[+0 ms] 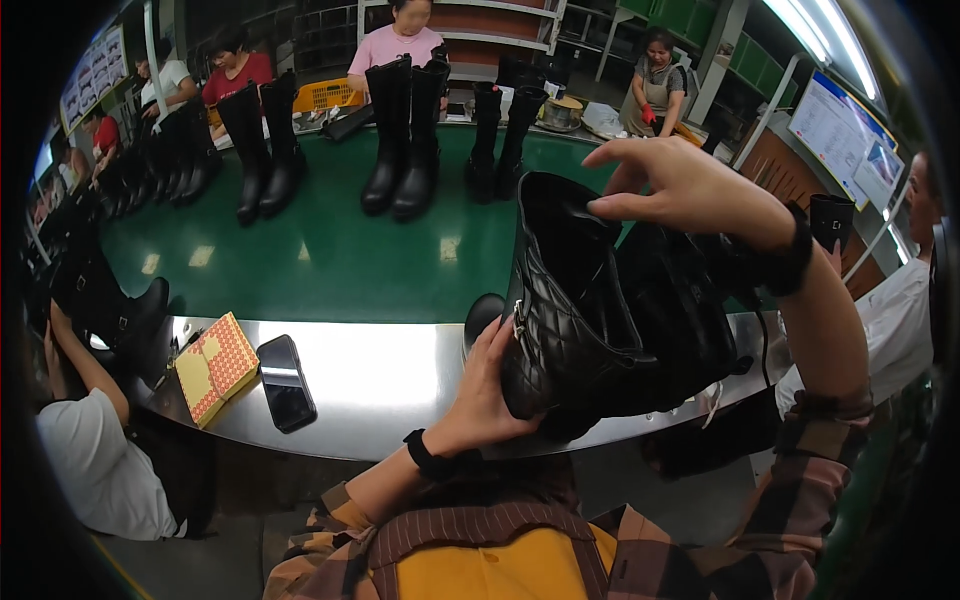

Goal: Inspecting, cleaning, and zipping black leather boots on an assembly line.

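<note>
A black quilted leather boot (545, 330) tilts over the metal edge of the bench, its wide shaft opening turned up toward me. My left hand (482, 400) grips the outer side of the shaft near a small metal zip pull. Above the opening is my right hand (690, 190), thumb and fingers curved apart, with nothing between them; the thumb tip is close to the boot's inside. A second dark boot (680, 310) lies beside it under my right forearm, partly hidden.
Pairs of black boots (402, 140) stand along the green bench top (330, 270). A phone (287, 385) and a patterned yellow notebook (215, 368) lie on the metal edge to the left. People work across the bench and at both sides; one at the left handles a boot (105, 285).
</note>
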The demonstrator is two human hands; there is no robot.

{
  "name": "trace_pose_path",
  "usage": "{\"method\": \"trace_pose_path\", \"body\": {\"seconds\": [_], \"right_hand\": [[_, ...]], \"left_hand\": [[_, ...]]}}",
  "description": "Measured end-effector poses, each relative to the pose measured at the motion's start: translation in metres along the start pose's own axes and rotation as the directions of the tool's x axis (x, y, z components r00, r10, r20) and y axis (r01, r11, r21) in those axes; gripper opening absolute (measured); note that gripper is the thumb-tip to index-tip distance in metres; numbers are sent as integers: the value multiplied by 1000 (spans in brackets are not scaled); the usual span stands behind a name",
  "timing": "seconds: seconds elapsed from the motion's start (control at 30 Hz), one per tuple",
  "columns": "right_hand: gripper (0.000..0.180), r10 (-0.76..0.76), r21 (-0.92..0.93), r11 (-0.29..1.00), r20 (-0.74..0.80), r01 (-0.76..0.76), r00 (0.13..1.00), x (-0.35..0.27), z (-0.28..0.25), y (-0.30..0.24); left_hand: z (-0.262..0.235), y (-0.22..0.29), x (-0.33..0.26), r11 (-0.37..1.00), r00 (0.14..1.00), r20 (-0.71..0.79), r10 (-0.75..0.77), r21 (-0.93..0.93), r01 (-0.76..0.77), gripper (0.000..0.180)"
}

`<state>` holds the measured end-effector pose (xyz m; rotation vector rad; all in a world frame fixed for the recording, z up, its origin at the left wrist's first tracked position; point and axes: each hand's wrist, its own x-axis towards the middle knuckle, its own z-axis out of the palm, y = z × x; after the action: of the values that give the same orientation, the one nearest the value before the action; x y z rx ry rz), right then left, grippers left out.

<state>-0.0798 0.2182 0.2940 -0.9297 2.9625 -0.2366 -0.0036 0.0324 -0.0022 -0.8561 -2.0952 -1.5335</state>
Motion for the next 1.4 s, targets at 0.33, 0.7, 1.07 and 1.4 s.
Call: {"method": "trace_pose_path", "body": {"seconds": [0.33, 0.7, 1.07, 1.4], "right_hand": [[37, 9, -116, 993, 0, -9, 1000, 24, 24, 9], [40, 81, 361, 924, 141, -128, 987, 26, 35, 25], [29, 41, 243, 964, 267, -108, 963, 22, 18, 19], [31, 8, 345, 936, 165, -65, 986, 13, 28, 21]], "left_hand": [[-2, -1, -1, 1000, 999, 41, -17, 6, 16, 118], [-2, -4, -2, 999, 999, 36, -32, -25, 33, 121], [-4, -4, -2, 999, 997, 55, -47, -3, 48, 120], [-4, -1, -1, 998, 996, 60, -63, -13, 64, 119]]}}
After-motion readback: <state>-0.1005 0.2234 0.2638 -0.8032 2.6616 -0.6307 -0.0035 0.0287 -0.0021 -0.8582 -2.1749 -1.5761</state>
